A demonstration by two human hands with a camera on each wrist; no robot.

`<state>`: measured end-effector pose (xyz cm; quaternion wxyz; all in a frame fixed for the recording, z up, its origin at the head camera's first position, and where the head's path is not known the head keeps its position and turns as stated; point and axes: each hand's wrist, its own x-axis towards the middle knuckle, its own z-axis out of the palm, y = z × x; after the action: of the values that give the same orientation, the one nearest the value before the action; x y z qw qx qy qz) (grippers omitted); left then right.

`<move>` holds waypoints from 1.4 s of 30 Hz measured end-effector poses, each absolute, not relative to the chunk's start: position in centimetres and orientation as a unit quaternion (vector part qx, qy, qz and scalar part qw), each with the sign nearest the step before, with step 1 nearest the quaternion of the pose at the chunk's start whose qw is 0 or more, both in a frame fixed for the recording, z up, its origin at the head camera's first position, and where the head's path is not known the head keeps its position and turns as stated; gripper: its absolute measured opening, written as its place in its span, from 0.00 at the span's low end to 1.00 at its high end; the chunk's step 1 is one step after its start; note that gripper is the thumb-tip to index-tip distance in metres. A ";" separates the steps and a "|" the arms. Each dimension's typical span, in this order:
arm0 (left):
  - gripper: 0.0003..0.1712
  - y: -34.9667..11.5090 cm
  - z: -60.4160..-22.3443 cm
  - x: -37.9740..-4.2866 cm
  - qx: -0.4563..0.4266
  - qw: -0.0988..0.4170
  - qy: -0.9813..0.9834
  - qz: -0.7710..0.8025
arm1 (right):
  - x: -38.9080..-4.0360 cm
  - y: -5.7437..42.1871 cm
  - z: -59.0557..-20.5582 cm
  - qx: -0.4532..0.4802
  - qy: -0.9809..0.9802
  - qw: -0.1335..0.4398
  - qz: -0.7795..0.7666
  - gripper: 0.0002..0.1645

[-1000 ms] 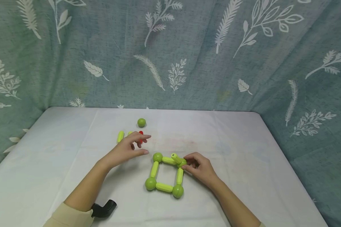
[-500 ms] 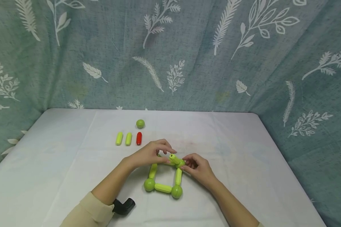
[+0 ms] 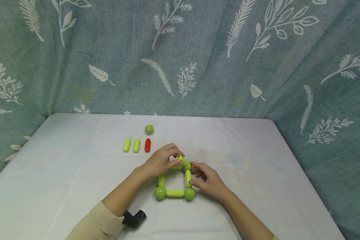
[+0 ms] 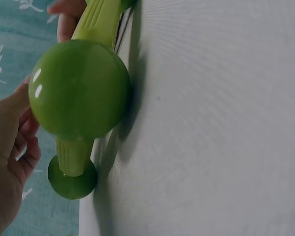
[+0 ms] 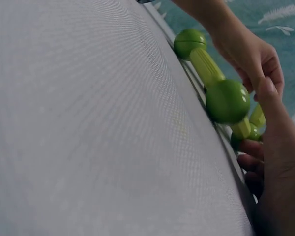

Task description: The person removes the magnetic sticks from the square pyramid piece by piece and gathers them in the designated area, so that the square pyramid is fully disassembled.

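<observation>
In the middle of the table, green frame: four-sided, its far left corner hidden.
Left hand: grip pinching the raised rod.
Right hand: at the far right ball — cannot tell whether its grip pinches.
Raised rod: apparently being seated on that ball.
Next push: probably calls for a braced corner before reaching for the loose rods — beyond, to the left.
</observation>
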<state>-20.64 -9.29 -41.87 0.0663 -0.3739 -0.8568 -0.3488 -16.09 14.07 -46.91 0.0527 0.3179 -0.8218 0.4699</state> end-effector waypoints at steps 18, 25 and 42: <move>0.17 -9.8 -43.3 -21.5 -0.351 -0.022 -0.840 -0.414 | -16.5 14.5 -46.9 0.402 -0.812 0.026 0.422 0.44; 0.15 -9.5 -43.7 -22.1 -0.375 -0.015 -0.839 -0.394 | -16.8 15.1 -46.6 0.384 -0.806 -0.028 0.450 0.34; 0.12 -9.5 -43.9 -22.4 -0.370 -0.024 -0.842 -0.391 | -17.0 15.2 -47.0 0.376 -0.801 -0.043 0.464 0.31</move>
<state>-22.36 -9.54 -43.92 -0.0239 -0.3700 -0.8424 -0.3911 -16.98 15.18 -46.99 -0.0430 0.3757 -0.8009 0.4643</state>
